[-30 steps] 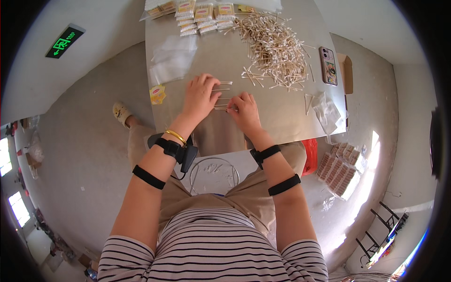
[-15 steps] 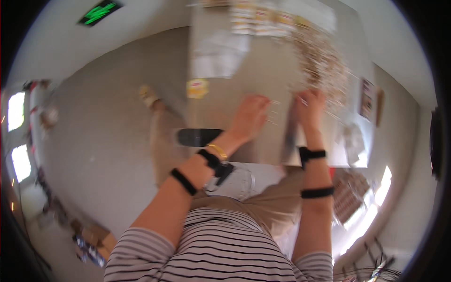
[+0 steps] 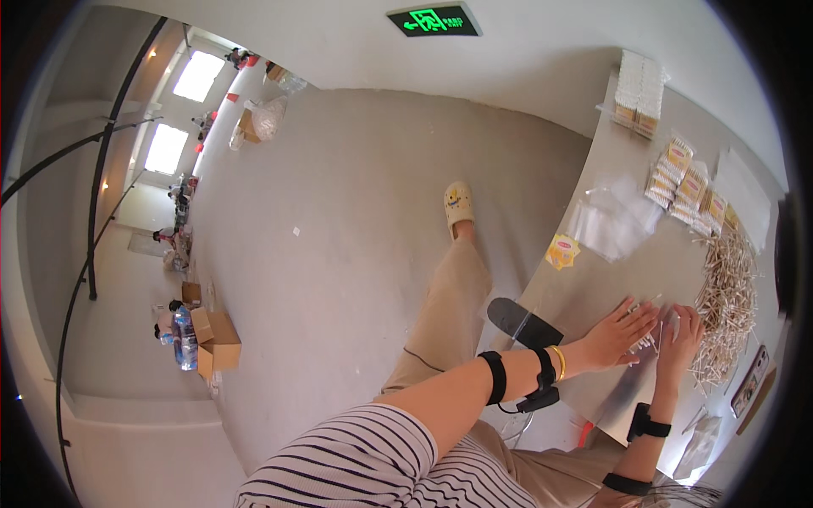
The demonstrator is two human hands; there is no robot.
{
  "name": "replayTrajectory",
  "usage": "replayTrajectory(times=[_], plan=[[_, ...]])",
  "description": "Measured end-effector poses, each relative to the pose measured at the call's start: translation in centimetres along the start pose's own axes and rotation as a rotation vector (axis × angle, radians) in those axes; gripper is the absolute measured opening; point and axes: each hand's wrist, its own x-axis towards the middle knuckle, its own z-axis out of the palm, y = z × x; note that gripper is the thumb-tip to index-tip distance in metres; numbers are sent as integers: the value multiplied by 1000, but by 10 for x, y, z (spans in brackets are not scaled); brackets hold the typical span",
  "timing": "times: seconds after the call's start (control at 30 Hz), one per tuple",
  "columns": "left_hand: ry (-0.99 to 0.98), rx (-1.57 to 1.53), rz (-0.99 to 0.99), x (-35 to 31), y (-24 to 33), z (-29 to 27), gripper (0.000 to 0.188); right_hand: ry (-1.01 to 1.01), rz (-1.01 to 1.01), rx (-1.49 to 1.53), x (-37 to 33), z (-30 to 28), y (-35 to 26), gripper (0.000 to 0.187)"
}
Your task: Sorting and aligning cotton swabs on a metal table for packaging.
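Here both forearms reach out over the grey worktop (image 3: 584, 296), wrists low. The left hand (image 3: 618, 332) lies flat, fingers spread and pressing a clear bag (image 3: 648, 339) against the surface; its grip is released. The right hand (image 3: 682, 334) sits just beside it, fingers curled at the bag's mouth, though I cannot tell whether they pinch anything. A heap of wooden sticks (image 3: 728, 296) lies close on the right. The worktop's near edge runs just under the left wrist, with bare floor (image 3: 356, 237) beyond.
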Motion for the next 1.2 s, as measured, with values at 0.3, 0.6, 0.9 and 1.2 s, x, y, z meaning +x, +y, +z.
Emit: replayTrajectory(times=[0.3,0.6,0.9,1.2], plan=[[-79,-59,-127,21,25,22,96,-54,23,-209,-3,-11,52,12],[-62,30,-118,21,-12,-3,79,63,146,97,27,4,-14,7],[-4,39,-132,28,-21,-3,57,40,119,33,-22,-17,8,19],[138,-43,-257,57,-31,-2,14,5,186,3,-21,-5,-1,14]])
